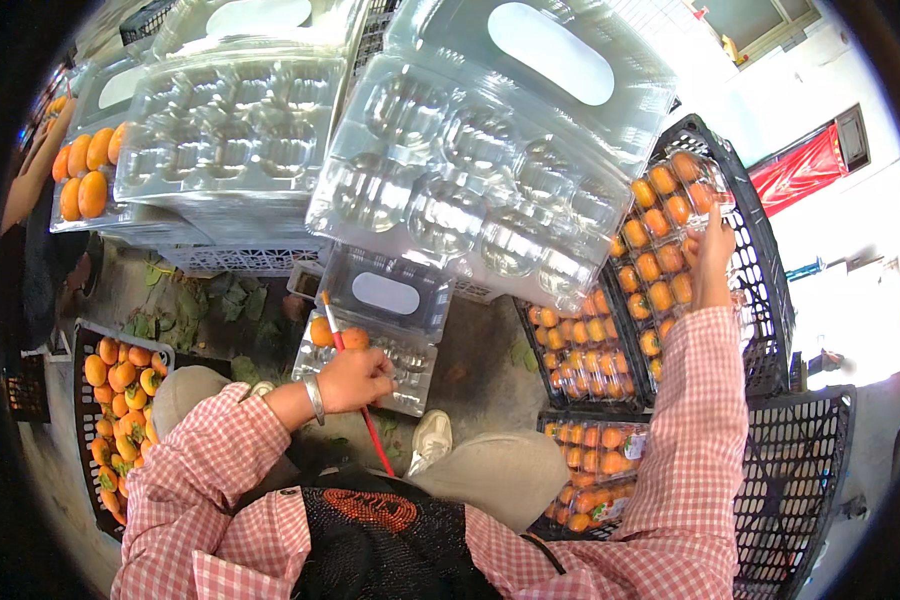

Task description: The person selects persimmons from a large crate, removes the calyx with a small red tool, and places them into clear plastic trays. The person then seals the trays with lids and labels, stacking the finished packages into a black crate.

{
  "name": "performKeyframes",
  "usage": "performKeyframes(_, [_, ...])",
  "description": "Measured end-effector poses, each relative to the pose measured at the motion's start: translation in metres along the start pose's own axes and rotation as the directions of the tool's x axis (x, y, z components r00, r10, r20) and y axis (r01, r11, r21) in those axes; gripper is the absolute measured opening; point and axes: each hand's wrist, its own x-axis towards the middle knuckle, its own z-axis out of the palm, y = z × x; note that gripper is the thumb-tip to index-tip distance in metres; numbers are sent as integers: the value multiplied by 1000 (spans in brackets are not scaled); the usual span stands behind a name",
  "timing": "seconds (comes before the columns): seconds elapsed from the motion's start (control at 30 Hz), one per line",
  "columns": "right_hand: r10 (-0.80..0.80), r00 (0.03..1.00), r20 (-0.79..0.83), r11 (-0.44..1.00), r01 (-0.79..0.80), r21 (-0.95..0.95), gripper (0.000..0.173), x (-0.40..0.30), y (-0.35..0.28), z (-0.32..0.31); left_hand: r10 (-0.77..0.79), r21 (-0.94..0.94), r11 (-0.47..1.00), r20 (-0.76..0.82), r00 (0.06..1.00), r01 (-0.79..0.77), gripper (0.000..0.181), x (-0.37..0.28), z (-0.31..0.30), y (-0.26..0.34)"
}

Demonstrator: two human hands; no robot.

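Observation:
My left hand (354,381), with a metal bangle at the wrist, holds a thin red-handled brush (373,439), its orange tip pointing up. Just under that hand lies an open clear plastic clamshell tray (412,397) with a few orange persimmons (355,338) in its back cups. My right hand (712,244) reaches out to the right, at a clear pack of persimmons (664,225) in a tall black plastic crate (765,285). Its fingers are on or beside the pack's edge; whether they grip it cannot be told.
Tall stacks of empty clamshell trays (450,202) stand ahead. A crate of loose persimmons (124,405) is at left, more packed crates (589,352) at right, an empty-looking black crate (787,480) at lower right. Leaves (232,296) litter the floor. Another person's arm (37,161) shows far left.

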Motion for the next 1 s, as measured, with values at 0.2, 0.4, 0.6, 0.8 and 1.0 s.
performKeyframes(0.2, [-160, 983, 90, 982, 149, 116, 17, -137, 34, -1, -78, -296, 955, -226, 971, 8, 22, -1, -22, 9])
performKeyframes(0.4, [54, 552, 832, 998, -46, -34, 19, -273, 41, 19, -200, -893, 427, -245, 949, -141, 26, -19, -56, 27])
performKeyframes(0.6, [-106, 224, 969, 960, -233, 159, 47, -370, -13, 76, -146, -898, 389, -279, 949, -205, 24, -39, -44, 33])
performKeyframes(0.8, [-115, 390, 914, 990, -27, 136, 18, -384, -24, 139, 49, -147, 956, -772, 633, -253, 47, -53, -35, 29])
performKeyframes(1.0, [2, 381, 925, 990, -132, 53, 16, -398, 20, 244, 284, -60, 909, -632, 721, -412, 25, -82, -42, 41])
